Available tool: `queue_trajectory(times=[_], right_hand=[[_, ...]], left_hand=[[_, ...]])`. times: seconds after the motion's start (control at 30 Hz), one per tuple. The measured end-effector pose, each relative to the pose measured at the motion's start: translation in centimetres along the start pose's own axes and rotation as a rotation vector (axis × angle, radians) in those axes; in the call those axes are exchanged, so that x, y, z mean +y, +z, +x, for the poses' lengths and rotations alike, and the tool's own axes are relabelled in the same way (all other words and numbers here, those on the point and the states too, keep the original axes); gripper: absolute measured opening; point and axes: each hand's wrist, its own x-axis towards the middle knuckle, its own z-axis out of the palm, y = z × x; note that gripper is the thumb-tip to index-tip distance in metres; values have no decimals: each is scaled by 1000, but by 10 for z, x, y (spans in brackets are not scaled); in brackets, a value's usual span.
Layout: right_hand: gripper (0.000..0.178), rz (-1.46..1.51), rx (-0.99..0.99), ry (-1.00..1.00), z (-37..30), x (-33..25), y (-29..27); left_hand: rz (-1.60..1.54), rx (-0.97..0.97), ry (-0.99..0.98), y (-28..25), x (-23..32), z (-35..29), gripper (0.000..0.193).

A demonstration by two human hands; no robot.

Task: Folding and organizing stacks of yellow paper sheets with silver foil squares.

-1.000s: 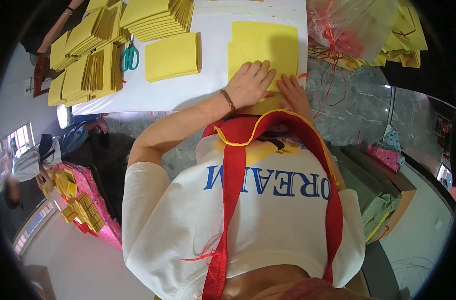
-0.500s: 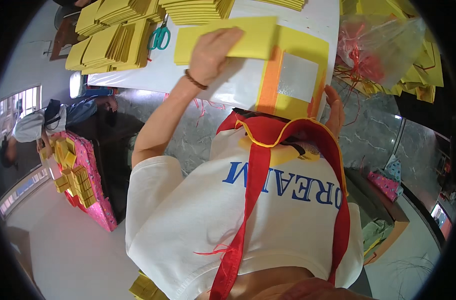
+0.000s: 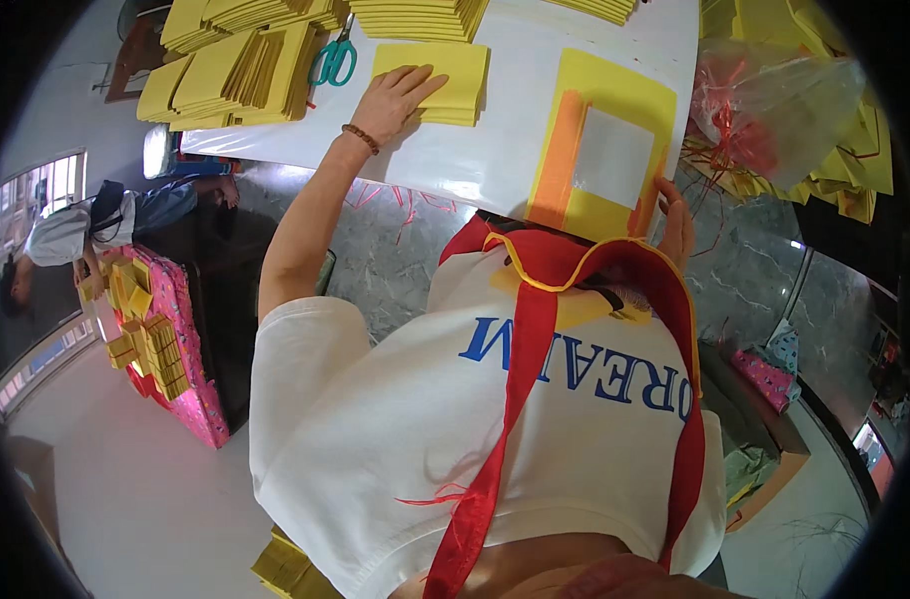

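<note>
From my remote station I record both hands at a white table (image 3: 485, 165). The left hand (image 3: 400, 105), bracelet (image 3: 362, 138) at its wrist, lies palm down with fingers extended and slightly apart on a pile of folded yellow pieces (image 3: 460, 85). That pile sits between green-handled scissors (image 3: 335, 62) and a flat yellow sheet (image 3: 614, 75). The sheet lies at the table's near edge, just in front of a red apron (image 3: 540, 265); on it I note an orange strip (image 3: 557, 160) along the left and a pale grey rectangle (image 3: 612, 155) at the middle. The right hand (image 3: 676, 222) is at the sheet's right edge, fingers bent; I cannot tell whether it grips anything. Taller yellow stacks (image 3: 225, 80) stand left of the scissors. A clear plastic bag (image 3: 784, 110) with red contents is beyond the table's right side.
</note>
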Motion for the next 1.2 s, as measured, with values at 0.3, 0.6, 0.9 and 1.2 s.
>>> queue_trajectory(times=[0.3, 0.6, 0.9, 1.2], right_hand=[[26, -265, 22, -213, 3, -7, 4], [20, -648, -143, -493, 11, -9, 5], [20, -555, -131, -490, 16, -8, 5], [17, -406, -119, -375, 10, 5, 6]], left_hand=[[11, 20, -43, 6, 11, -7, 41], [-42, -131, 61, -16, -4, 13, 36], [-261, 37, 162, -56, 61, 55, 20], [-474, -12, 473, -48, 177, 41, 35]])
